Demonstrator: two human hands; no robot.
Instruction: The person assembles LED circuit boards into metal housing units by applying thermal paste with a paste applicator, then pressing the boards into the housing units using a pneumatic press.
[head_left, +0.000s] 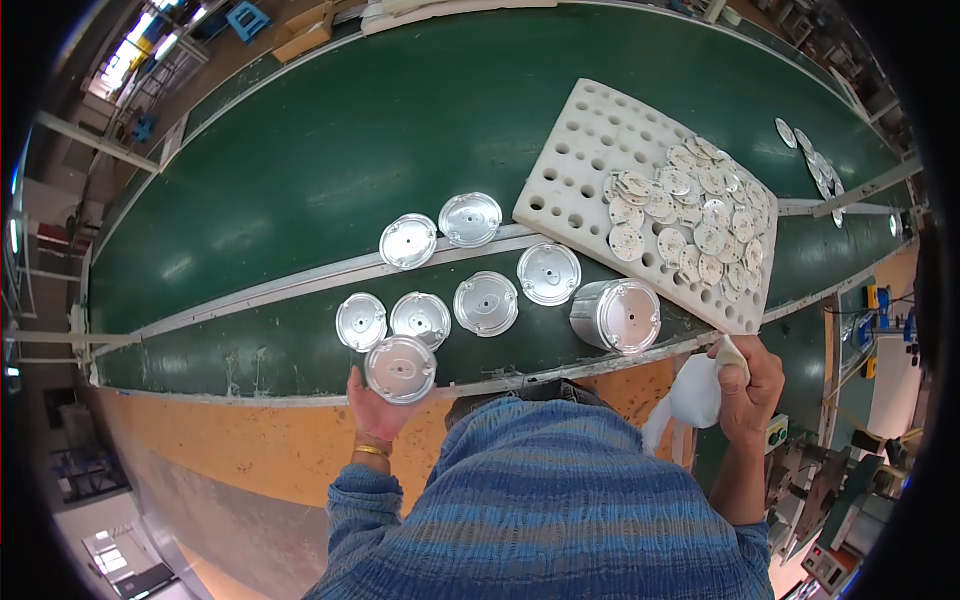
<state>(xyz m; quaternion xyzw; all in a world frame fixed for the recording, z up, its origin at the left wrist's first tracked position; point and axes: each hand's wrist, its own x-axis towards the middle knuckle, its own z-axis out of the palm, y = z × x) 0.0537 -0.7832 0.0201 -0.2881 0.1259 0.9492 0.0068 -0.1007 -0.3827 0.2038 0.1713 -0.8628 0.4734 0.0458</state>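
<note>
At a green bench (300,150) with a holed tray (560,150) and loose metal caps (486,303), the left hand (378,410) grips one cap (400,369) at the near edge, while the right hand (752,385), well apart, clutches a white cloth (695,392), seemingly mid-pickup, cap and cloth yet to meet.

The left hand (378,408) is held out low in front, palm up, with its fingers curled in a grip. Its arm is bent, in a blue sleeve (365,505). The right hand (752,385) is out to the side, closed tight like a fist, above a bare forearm (738,480).
</note>
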